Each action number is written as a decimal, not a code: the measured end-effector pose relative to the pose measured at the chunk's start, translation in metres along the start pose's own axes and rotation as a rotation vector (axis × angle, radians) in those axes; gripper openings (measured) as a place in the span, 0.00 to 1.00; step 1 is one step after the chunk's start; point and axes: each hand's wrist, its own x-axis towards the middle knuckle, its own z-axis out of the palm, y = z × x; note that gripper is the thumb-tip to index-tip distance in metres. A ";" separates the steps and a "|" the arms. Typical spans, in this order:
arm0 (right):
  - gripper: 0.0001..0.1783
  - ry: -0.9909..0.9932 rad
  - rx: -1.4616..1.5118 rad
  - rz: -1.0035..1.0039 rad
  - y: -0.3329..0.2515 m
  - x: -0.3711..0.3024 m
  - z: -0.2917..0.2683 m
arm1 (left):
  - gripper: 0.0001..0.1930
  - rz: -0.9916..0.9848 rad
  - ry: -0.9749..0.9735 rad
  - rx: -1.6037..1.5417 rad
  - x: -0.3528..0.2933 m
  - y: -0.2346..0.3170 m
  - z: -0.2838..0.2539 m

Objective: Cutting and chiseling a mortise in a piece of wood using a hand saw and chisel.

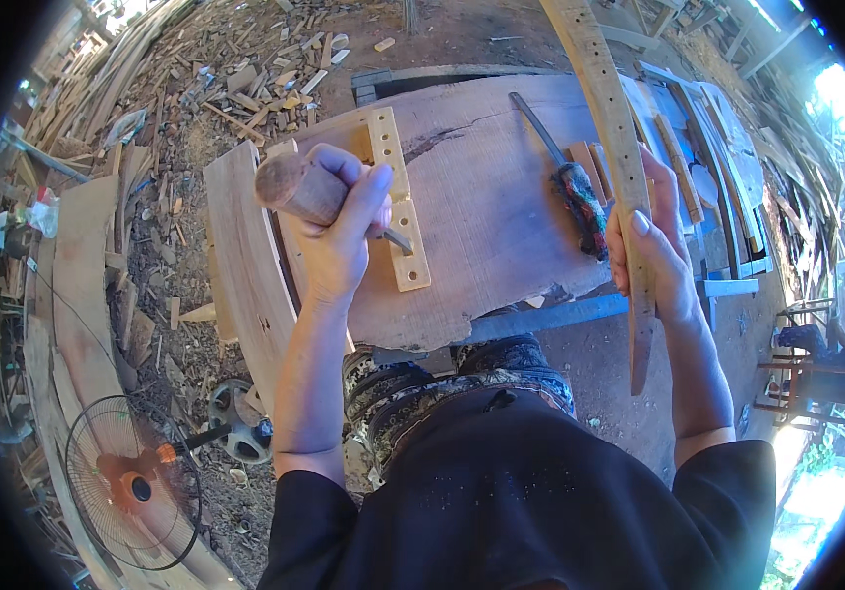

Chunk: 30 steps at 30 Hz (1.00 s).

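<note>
My left hand (344, 202) is closed round the thick wooden handle (294, 187) of a tool with a metal shaft, perhaps a chisel. Its shaft (399, 240) slants down over a pale wooden strip with a row of holes (410, 267); whether it touches the strip I cannot tell. My right hand (660, 241) grips a long, slightly curved wooden slat (611, 93) dotted with small holes, held up over the table's right part. Between my hands lies another tool (580, 202) with a dark, cloth-wrapped handle and a thin metal shaft pointing away.
The wooden slab table (491, 256) has a rough near edge. Boards and strips (722, 167) lie at its right, a plank (245, 226) along its left. A fan (137, 487) stands at lower left. Scrap wood (265, 84) litters the ground; a chair (811, 379) stands far right.
</note>
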 end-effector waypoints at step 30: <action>0.36 -0.396 -0.176 -0.210 -0.161 0.024 0.065 | 0.05 -0.031 -0.011 -0.016 -0.009 -0.008 -0.014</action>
